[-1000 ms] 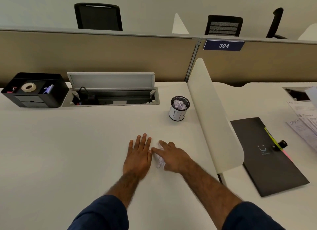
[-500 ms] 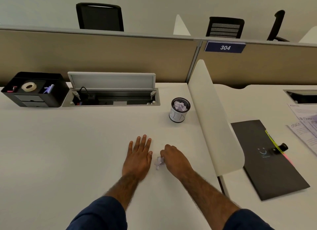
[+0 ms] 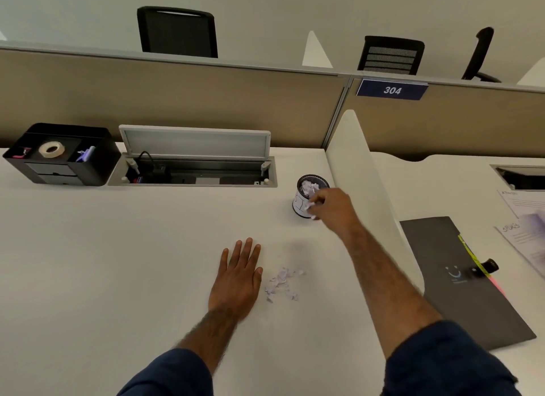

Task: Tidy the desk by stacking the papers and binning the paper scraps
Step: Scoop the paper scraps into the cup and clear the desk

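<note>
Since the frame half a second back, the right grip (image 3: pixel 333 209) has left its place beside the left grip (image 3: pixel 239 280) and reached away to the mesh cup (image 3: pixel 298 203), while the left grip has stayed flat on the worktop (image 3: pixel 118 263). The right grip's fingers are curled in and pinch a few torn scraps (image 3: pixel 310 208), pale and crumpled. These show at its fingertips against the cup's near wall, just under the rim; whether they touch the cup cannot be told. The cup stands upright just beyond and left of those fingertips, with crumpled paper (image 3: pixel 308 187) already in its top. The left grip lies palm down, fingers straight and close together, holding nothing. Just right of its thumb, a narrow strip of worktop apart, lies a scrap heap (image 3: pixel 282 283) of small pale pieces, well nearer the person than the right grip. Right of the right grip rises a white divider (image 3: pixel 362 189). Past it, on the neighbouring worktop, lies a black folder (image 3: pixel 472 301) with a black clip (image 3: pixel 483 270) at its edge, and farther right again lie printed papers (image 3: pixel 528 233), overlapping and askew.
</note>
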A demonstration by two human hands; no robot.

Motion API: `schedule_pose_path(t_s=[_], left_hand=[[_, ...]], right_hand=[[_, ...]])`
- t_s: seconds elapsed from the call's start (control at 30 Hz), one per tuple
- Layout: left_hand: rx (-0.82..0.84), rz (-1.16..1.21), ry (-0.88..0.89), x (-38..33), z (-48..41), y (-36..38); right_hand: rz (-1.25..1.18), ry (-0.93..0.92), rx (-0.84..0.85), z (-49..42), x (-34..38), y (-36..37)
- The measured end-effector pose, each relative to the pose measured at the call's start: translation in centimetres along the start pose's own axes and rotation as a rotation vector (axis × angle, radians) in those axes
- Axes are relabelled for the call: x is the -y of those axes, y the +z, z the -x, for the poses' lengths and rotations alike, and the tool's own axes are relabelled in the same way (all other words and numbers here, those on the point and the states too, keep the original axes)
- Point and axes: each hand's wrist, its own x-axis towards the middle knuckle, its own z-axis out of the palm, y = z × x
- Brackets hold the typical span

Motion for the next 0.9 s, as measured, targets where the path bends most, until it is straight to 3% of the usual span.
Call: schedule_pose_path(t_s=[0.2, 0.4, 0.57, 0.8, 0.9], left_hand=[[-0.017, -0.01, 0.007, 0.0, -0.1, 0.0], [-0.048, -0.005, 0.008, 0.3, -0.1, 0.5], [-0.054, -0.001, 0.013, 0.2, -0.3, 0.5], [-0.032, -0.002, -0.003, 0.2, -0.3, 0.4], [-0.005, 0.016, -0.004, 0.2, -0.3, 0.0]], right_hand=[[0.349, -0.018, -0.091, -7.4, 0.6, -1.4], [0.644, 0.032, 0.119, -9.6, 0.9, -0.1], [0.609, -0.025, 0.036, -9.6, 1.5, -0.1], [0.107, -0.132, -0.341, -3.4, 2.5, -0.7], [0.065, -0.12, -0.254, 1.4, -0.1, 2.9]])
